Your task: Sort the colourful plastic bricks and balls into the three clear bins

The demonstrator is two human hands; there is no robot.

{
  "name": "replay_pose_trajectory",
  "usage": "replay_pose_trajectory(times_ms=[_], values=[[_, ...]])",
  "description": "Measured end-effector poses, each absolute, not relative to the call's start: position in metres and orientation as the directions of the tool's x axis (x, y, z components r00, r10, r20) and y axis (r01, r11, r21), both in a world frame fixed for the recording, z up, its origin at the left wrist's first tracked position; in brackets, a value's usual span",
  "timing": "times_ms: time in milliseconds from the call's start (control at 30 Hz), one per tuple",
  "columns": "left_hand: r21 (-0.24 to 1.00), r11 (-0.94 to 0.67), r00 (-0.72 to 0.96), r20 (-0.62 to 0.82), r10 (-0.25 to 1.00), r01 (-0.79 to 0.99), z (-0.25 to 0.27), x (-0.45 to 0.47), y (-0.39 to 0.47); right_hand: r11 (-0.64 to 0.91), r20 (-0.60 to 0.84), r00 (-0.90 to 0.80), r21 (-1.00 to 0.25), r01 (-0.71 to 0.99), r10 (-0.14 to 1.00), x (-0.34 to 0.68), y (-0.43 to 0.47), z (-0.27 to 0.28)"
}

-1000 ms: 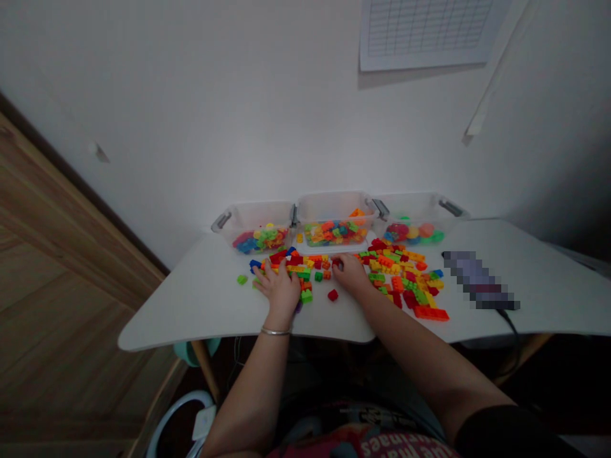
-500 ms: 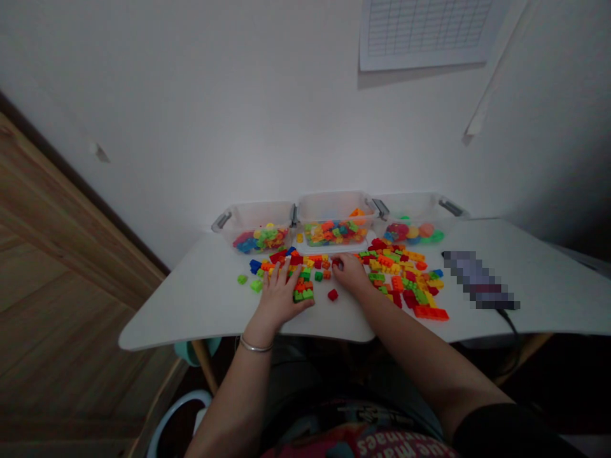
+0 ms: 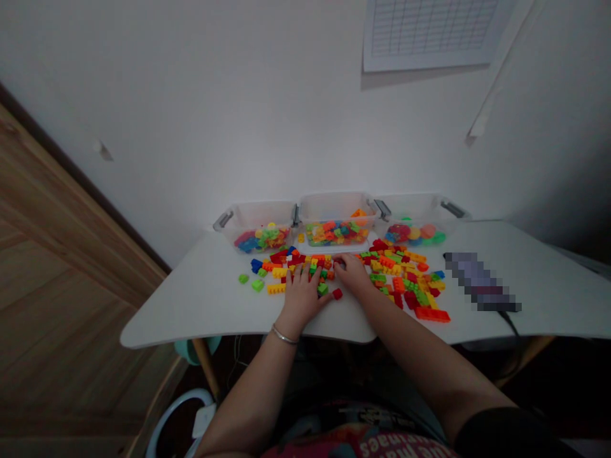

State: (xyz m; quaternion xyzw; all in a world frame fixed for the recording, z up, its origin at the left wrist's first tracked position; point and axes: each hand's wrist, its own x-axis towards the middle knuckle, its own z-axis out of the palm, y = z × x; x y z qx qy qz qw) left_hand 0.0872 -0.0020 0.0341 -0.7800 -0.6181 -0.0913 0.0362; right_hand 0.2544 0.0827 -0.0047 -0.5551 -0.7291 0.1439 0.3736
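Note:
My left hand (image 3: 304,296) lies palm down with its fingers spread over a cluster of toy building bricks. Its thumb tip reaches a small red brick (image 3: 337,294), with a green brick (image 3: 323,289) just inside the thumb. Yellow bricks (image 3: 277,289) show left of the fingers, and others are hidden beneath the hand. My right hand (image 3: 352,273) rests at the left edge of a bigger pile of mixed bricks (image 3: 398,284). Its fingers are curled inward near some orange and red bricks; what they hold, if anything, is too small to make out.
Three clear bins with grey handles, left (image 3: 258,219), middle (image 3: 334,203) and right (image 3: 415,210), stand along the wall, holding colourful pieces. A blurred-out device (image 3: 480,283) with a cable lies at the right on the white table (image 3: 191,312). Loose green bricks (image 3: 258,285) sit at the left.
My left hand has slid right across the bricks, uncovering yellow ones on its left and bringing its thumb to the small red brick. My right hand has stayed nearly in place.

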Motion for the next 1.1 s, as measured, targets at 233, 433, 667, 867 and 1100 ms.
replay_pose_trajectory(times_ms=[233,433,667,867,1100], values=[[0.083,-0.217,0.196,0.207,0.958,0.973,0.029,0.099,0.003,0.358,0.412,-0.088,-0.644,0.676,0.907,0.254,0.084,-0.007],[0.099,-0.242,0.212,0.245,0.946,0.965,0.039,0.085,-0.004,0.398,0.45,-0.076,-0.684,0.611,0.89,0.257,0.082,-0.007],[0.097,0.17,-0.191,0.3,0.934,0.981,0.039,0.069,-0.013,0.67,0.586,-0.352,-0.509,0.54,0.729,0.259,0.062,0.011],[0.099,0.083,-0.107,0.262,0.959,0.992,0.028,0.071,-0.009,0.845,0.541,-0.655,-0.255,0.469,0.527,0.243,0.043,0.018],[0.231,0.036,-0.104,0.288,0.952,0.972,0.02,0.084,-0.001,0.861,0.523,-0.693,-0.191,0.471,0.496,0.234,0.038,0.017]])
